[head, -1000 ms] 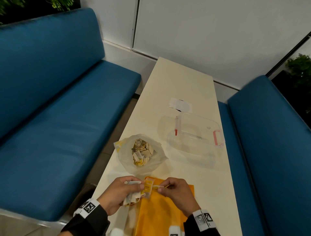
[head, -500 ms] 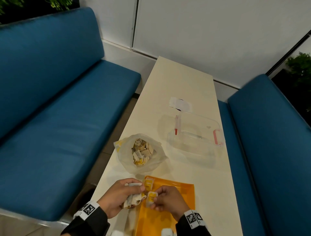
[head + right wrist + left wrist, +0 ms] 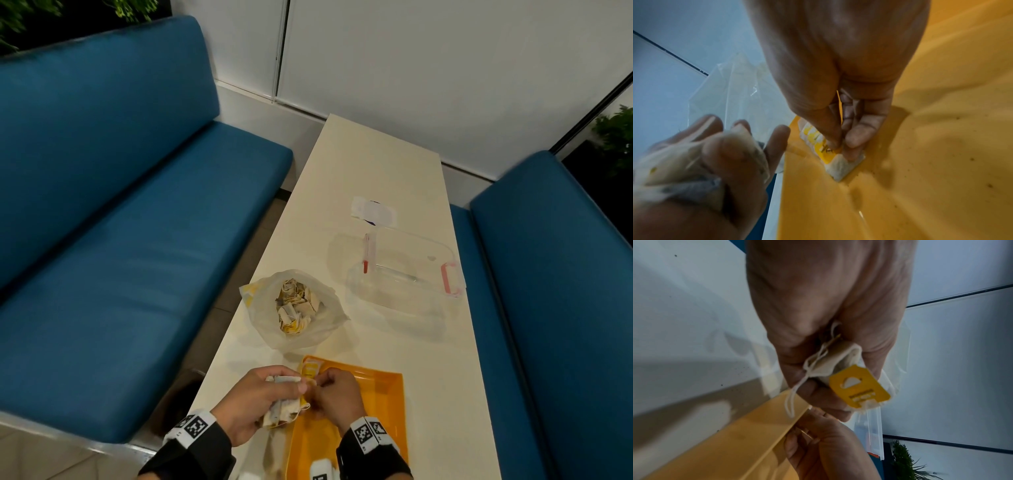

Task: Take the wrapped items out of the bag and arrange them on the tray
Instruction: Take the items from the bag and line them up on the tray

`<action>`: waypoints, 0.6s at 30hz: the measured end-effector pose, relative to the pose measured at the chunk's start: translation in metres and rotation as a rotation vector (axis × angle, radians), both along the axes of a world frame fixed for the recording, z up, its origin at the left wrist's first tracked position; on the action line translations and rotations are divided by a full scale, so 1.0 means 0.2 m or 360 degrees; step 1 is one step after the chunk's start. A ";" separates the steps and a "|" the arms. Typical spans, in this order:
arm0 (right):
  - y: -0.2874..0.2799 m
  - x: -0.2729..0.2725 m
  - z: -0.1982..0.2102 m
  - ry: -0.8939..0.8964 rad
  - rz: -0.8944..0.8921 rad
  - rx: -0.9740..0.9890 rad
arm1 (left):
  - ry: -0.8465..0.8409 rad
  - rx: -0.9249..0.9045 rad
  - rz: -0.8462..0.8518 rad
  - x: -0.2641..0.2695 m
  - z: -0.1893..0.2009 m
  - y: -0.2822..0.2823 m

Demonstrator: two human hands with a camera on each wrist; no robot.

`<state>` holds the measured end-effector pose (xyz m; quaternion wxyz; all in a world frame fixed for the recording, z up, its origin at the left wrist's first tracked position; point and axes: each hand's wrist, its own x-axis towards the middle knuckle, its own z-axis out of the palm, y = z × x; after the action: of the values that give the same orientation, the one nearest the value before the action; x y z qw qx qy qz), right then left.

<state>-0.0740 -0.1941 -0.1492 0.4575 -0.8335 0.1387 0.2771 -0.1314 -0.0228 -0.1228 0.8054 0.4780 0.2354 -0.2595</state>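
A clear plastic bag full of white and yellow wrapped tea bags stands open on the table. Nearer me lies the orange tray, with one tea bag in its far left corner. My left hand grips a bundle of tea bags just left of the tray; a yellow tag and strings hang from it. My right hand pinches one tea bag between thumb and fingers and holds it down on the tray floor.
A clear lidded container with pink latches sits farther right on the pale table, with a white paper piece behind it. Blue benches flank the table on the left and right.
My right hand pulled one tea bag away from the left hand's bundle, then brought it down onto the tray. The left hand stayed in place with the bundle.
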 end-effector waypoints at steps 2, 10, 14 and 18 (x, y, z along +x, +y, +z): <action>0.00 0.00 -0.02 -0.0073 0.0008 -0.0040 | -0.0003 0.0003 -0.0015 0.00 -0.01 0.00; 0.03 -0.01 0.03 -0.0125 -0.0034 -0.0075 | -0.0022 -0.0080 0.0057 0.00 0.00 0.00; -0.03 -0.04 0.10 -0.0315 0.0040 -0.0042 | -0.0012 -0.0204 0.0156 0.00 0.01 0.00; -0.07 -0.12 0.27 -0.0425 0.0369 0.0344 | 0.0056 -0.0320 0.0230 0.01 0.01 0.00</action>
<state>-0.0972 -0.2081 -0.0960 0.5236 -0.8193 -0.0507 0.2282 -0.1303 -0.0237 -0.1207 0.8616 0.3721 0.2561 -0.2314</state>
